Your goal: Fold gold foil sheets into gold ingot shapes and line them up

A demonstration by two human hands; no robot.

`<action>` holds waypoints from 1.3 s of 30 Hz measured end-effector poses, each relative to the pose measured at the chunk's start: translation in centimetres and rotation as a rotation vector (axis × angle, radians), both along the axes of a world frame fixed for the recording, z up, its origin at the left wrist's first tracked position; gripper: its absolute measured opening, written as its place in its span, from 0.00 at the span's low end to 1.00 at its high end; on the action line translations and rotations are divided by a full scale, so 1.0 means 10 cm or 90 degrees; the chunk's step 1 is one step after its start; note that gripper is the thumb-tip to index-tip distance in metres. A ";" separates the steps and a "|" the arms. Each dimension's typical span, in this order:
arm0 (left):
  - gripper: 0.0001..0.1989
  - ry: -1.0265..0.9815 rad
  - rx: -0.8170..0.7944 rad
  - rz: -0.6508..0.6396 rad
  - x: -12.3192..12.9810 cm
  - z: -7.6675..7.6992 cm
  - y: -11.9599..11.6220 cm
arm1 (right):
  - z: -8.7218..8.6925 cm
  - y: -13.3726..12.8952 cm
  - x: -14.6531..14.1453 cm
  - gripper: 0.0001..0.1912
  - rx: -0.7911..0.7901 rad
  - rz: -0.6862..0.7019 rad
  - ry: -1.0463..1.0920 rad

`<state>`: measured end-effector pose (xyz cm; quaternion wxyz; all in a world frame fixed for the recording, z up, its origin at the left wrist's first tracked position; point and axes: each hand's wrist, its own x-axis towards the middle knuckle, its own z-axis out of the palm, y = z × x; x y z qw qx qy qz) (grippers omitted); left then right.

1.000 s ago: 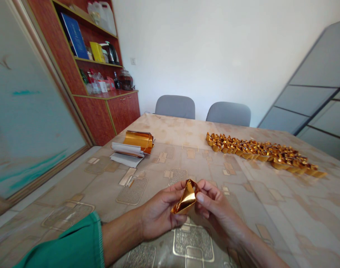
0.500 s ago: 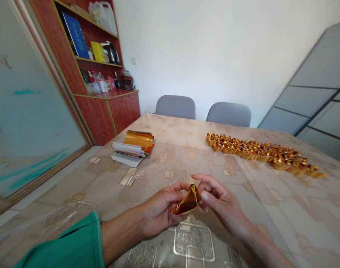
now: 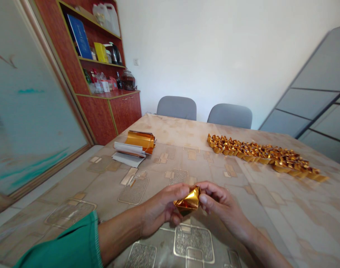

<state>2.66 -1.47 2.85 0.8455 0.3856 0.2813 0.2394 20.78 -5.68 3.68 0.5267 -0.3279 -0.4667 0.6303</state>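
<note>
A small folded piece of shiny gold foil paper (image 3: 189, 200), shaped like an ingot, is held between both hands above the table. Its left end is gripped by my left hand (image 3: 161, 208), with the thumb on top and fingers curled underneath. My right hand (image 3: 218, 199) pinches the right corner between thumb and fingers. Farther right on the table lie many similar gold foil ingots (image 3: 259, 152) in a long cluster. To the left rests a curled stack of gold foil sheets (image 3: 139, 139) with pale backs.
A patterned cloth covers the table (image 3: 159, 178). Two grey chairs, one at left (image 3: 176, 108) and one at right (image 3: 230, 115), stand behind its far edge. A red-brown cabinet (image 3: 108, 108) with bottles and a kettle is at back left, near a frosted glass door (image 3: 33, 111).
The gold foil piece has turned, so a bright flat face now shows instead of its dark hollow side. My right fingers have closed in on its corner. The view shifted slightly.
</note>
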 end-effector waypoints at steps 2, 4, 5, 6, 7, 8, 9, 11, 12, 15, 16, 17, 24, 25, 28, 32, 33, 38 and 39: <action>0.23 0.030 0.075 -0.005 0.00 0.03 -0.01 | 0.00 0.00 -0.01 0.10 -0.010 -0.003 0.000; 0.21 0.067 0.117 -0.004 0.02 0.03 -0.01 | 0.01 0.00 -0.02 0.10 -0.022 0.011 0.005; 0.19 0.085 0.132 -0.002 0.02 0.02 -0.01 | 0.00 0.00 -0.02 0.10 -0.026 0.021 0.009; 0.17 0.100 0.146 0.000 0.03 0.01 -0.01 | -0.01 -0.01 -0.02 0.10 -0.029 0.031 0.012; 0.16 0.109 0.157 -0.001 0.04 0.00 0.00 | -0.02 -0.01 -0.01 0.11 -0.031 0.039 0.012; 0.15 0.112 0.165 -0.003 0.05 -0.02 0.01 | -0.04 -0.01 -0.01 0.11 -0.031 0.047 0.005; 0.13 0.110 0.171 -0.006 0.05 -0.03 0.02 | -0.06 -0.01 0.00 0.12 -0.031 0.051 -0.006; 0.11 0.100 0.180 -0.011 0.06 -0.05 0.03 | -0.11 -0.01 0.03 0.12 -0.031 0.051 -0.030; 0.10 0.094 0.181 -0.007 0.06 -0.05 0.03 | -0.13 -0.01 0.04 0.12 -0.032 0.050 -0.039; 0.10 0.081 0.159 0.012 0.05 -0.04 0.03 | -0.15 0.01 0.06 0.12 -0.039 0.044 -0.043; 0.11 0.080 0.149 0.012 0.05 -0.04 0.02 | -0.15 0.02 0.06 0.12 -0.044 0.048 -0.037; 0.12 0.082 0.142 0.006 0.04 -0.04 0.02 | -0.14 0.02 0.06 0.12 -0.050 0.053 -0.028; 0.12 0.091 0.168 -0.044 0.04 -0.05 0.05 | -0.12 0.05 0.05 0.14 -0.104 0.061 0.003; 0.12 0.081 0.157 -0.048 0.03 -0.05 0.06 | -0.12 0.04 0.05 0.14 -0.097 0.053 -0.007; 0.11 0.056 0.126 -0.056 0.03 -0.04 0.06 | -0.12 0.02 0.08 0.17 -0.030 -0.003 -0.071; 0.12 0.071 0.142 -0.048 0.02 -0.03 0.07 | -0.11 -0.02 0.10 0.12 0.092 -0.019 -0.224; 0.14 0.080 0.152 -0.044 0.01 -0.03 0.07 | -0.11 -0.03 0.10 0.10 0.100 -0.009 -0.240; 0.16 0.100 0.159 -0.068 0.01 -0.03 0.08 | -0.04 -0.01 0.09 0.10 0.018 0.050 -0.096; 0.16 0.100 0.161 -0.077 0.02 -0.04 0.08 | -0.04 -0.01 0.08 0.11 0.007 0.058 -0.078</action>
